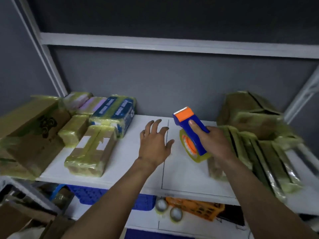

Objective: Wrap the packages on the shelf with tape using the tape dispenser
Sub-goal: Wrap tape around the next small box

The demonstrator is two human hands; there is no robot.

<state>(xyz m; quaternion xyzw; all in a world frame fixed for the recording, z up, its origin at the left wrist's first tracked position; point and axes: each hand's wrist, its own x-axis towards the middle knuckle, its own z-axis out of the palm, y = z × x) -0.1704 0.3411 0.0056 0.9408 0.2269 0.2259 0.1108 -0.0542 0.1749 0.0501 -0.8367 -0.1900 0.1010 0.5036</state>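
Observation:
My right hand grips a blue and orange tape dispenser with a roll of clear yellowish tape, held above the white shelf. My left hand hovers over the shelf's middle with fingers spread, holding nothing. Tape-wrapped packages lie at the left: a flat brown box, a blue pack, a small brown block and a large carton. More wrapped flat packages are stacked at the right, partly behind my right forearm.
A grey wall backs the shelf, and white metal uprights stand at the left and right. On the lower shelf sit a blue crate, an orange basket and two tape rolls.

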